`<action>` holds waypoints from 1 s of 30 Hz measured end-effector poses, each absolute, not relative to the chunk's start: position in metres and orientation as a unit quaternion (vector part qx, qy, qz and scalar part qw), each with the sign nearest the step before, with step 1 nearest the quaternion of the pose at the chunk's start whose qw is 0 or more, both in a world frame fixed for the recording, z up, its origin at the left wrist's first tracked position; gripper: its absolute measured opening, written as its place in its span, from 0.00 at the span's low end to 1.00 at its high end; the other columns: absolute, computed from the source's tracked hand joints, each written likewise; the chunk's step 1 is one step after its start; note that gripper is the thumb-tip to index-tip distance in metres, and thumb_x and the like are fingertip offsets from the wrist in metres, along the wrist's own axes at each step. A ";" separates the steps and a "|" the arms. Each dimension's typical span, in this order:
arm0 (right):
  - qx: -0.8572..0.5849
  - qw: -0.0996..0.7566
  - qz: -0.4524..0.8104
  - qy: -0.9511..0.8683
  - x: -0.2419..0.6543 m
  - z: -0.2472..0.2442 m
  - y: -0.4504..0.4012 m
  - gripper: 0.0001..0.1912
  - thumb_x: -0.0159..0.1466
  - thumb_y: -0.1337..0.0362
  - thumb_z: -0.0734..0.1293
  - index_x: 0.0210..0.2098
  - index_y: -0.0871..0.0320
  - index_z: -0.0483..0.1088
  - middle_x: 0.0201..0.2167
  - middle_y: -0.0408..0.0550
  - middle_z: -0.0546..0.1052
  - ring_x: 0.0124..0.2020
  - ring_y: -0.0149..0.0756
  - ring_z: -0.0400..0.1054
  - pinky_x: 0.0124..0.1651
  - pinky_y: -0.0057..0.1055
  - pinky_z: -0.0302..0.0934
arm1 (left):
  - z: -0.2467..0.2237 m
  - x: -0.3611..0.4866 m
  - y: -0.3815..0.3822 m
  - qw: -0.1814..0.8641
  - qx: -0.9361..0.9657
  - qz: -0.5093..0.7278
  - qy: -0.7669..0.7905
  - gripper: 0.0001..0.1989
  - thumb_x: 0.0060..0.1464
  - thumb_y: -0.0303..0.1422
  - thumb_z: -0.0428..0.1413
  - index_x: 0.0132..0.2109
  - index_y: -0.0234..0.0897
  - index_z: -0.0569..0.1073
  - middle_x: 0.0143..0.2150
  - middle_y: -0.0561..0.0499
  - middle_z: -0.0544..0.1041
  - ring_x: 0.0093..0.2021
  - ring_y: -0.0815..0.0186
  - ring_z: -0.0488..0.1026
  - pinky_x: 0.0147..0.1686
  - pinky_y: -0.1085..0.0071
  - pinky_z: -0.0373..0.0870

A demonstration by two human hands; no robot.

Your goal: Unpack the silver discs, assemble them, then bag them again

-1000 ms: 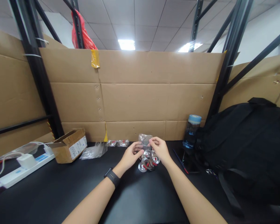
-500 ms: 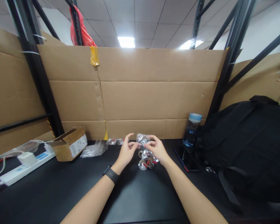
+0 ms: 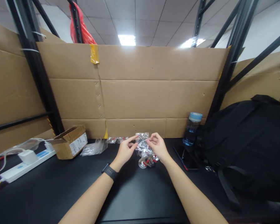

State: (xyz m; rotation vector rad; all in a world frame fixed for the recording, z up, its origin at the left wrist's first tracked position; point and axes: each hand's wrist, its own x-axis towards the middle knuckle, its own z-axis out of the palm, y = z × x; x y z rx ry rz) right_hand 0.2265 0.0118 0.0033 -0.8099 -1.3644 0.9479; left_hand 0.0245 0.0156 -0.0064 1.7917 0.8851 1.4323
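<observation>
A small clear plastic bag point(image 3: 142, 140) hangs between my two hands, above the black table. My left hand point(image 3: 127, 149) is at its left edge, thumb and index finger closed on the plastic. At the bag's right side my right hand point(image 3: 156, 146) pinches it with thumb and fingertips. Just below and behind the fingers lies a pile of shiny round metal pieces with red parts point(image 3: 146, 161), partly covered by the bag. More of these pieces in clear wrap point(image 3: 115, 140) lie by the cardboard wall, left of my hands.
Flat clear bags point(image 3: 94, 147) and an open cardboard box point(image 3: 70, 143) stand left, with a white power strip point(image 3: 25, 165) beyond. To the right are a phone point(image 3: 186, 158), a blue-capped bottle point(image 3: 190, 130) and a black backpack point(image 3: 247, 149).
The bag has opened out lower and now covers more of the pile. My left hand has shifted slightly left, and the fingers of both hands have changed their hold on the plastic.
</observation>
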 end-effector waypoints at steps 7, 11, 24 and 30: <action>-0.328 0.568 0.424 -0.625 0.229 0.008 0.007 0.16 0.56 0.58 0.75 0.42 0.58 0.77 0.40 0.51 0.82 0.38 0.39 0.76 0.41 0.33 0.69 | -0.005 0.026 0.014 0.376 0.696 0.532 0.301 0.25 0.54 0.36 0.64 0.58 0.34 0.75 0.52 0.41 0.80 0.45 0.58 0.79 0.50 0.61 0.75; -0.325 0.564 0.419 -0.633 0.230 0.011 0.005 0.19 0.54 0.60 0.77 0.44 0.58 0.77 0.40 0.52 0.82 0.43 0.42 0.77 0.49 0.37 0.69 | -0.001 0.026 0.012 0.369 0.696 0.533 0.308 0.23 0.53 0.35 0.64 0.55 0.33 0.77 0.47 0.41 0.82 0.43 0.59 0.79 0.48 0.62 0.76; -0.334 0.539 0.406 -0.658 0.230 0.005 0.008 0.18 0.54 0.59 0.77 0.42 0.58 0.77 0.35 0.50 0.82 0.38 0.40 0.77 0.45 0.38 0.71 | 0.000 0.025 0.013 0.307 0.700 0.541 0.351 0.14 0.55 0.40 0.63 0.44 0.38 0.83 0.43 0.45 0.84 0.43 0.55 0.81 0.49 0.59 0.76; -0.342 0.541 0.431 -0.636 0.232 0.006 0.010 0.21 0.52 0.59 0.78 0.43 0.59 0.78 0.40 0.54 0.82 0.44 0.45 0.77 0.50 0.42 0.70 | 0.000 0.024 0.014 0.380 0.669 0.546 0.332 0.17 0.52 0.40 0.65 0.46 0.33 0.82 0.42 0.42 0.84 0.38 0.58 0.81 0.42 0.62 0.78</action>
